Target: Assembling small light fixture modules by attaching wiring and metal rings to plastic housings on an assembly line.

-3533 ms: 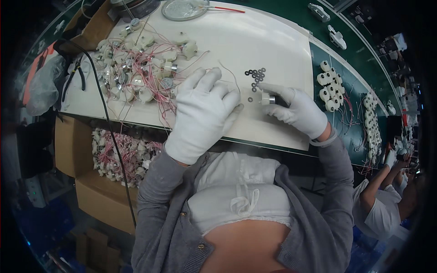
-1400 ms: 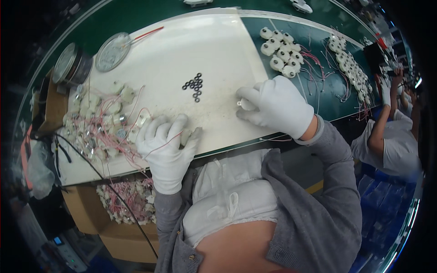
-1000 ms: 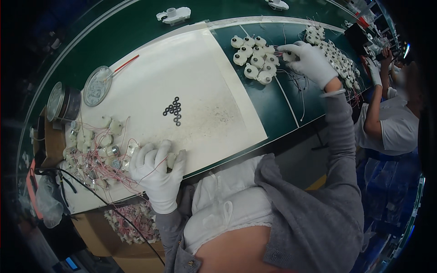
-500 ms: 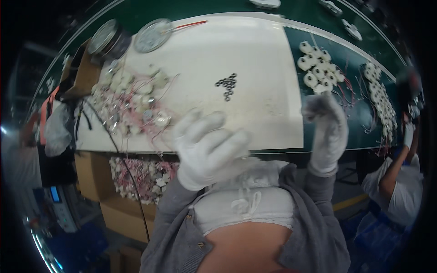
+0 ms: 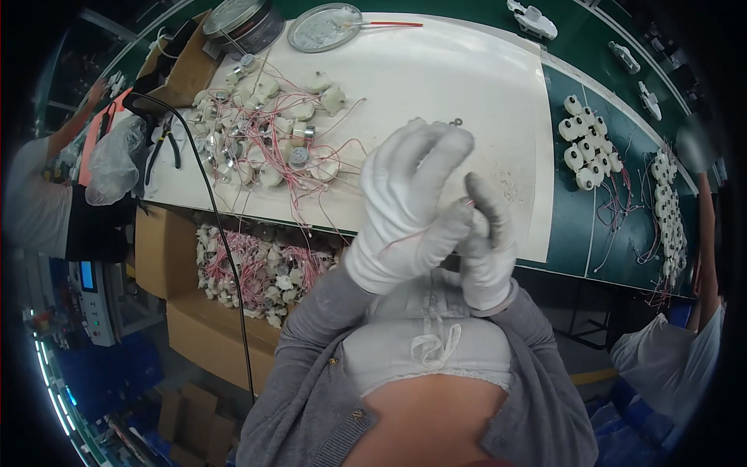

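White gloves cover both my hands, which meet over the near edge of the white work sheet. Between the fingertips sits a small white motor, mostly hidden by the gloves. A thin pink wire from it runs across the palm of my left hand, whose thumb presses toward the motor while the other fingers stretch upward together. My right hand curls its fingers and thumb around the motor from the right. Just beyond my left fingertips a few small dark rings show; the glove hides others.
Left lies a heap of white motors with pink wires, with pliers beside it. A cardboard box below holds more. Behind stand a round tin and a grease dish with a red stick. Motors stand in groups at right.
My right hand has come left from beside the grouped motors to meet my left hand. The left fingers have drawn together, and the whole view has shifted.
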The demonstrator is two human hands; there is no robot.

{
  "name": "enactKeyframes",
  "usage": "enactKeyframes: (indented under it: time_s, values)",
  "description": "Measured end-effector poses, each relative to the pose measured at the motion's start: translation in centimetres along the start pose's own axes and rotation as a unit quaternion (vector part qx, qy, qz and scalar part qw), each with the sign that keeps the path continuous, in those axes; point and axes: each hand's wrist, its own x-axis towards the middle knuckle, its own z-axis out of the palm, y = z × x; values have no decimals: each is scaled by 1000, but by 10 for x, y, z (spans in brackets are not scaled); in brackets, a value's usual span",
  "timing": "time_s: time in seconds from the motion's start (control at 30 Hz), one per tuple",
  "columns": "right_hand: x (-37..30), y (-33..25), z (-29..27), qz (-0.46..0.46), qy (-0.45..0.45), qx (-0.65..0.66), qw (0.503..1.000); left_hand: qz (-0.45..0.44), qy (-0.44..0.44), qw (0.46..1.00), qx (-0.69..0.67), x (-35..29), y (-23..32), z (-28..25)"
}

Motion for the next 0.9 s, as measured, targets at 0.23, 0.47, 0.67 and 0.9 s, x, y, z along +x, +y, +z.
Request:
enactKeyframes:
  time_s: [0.23, 0.47, 0.67, 0.9]
  values:
    - [20, -55, -79, -133, -30, 246, 960, 41, -219, 944, 244, 32, -37, -74]
    - [40, -71, -99, -136, -46, 295, 945, 35, -143, 892, 427, 47, -128, -54]
    - [78, -67, -15, -95, 17, 160, 982, -11, -167, 867, 470, 47, -111, -49]
    - [99, -30, 87, -34, 3, 78, 996, -79, -58, 994, 45, 14, -23, -63]
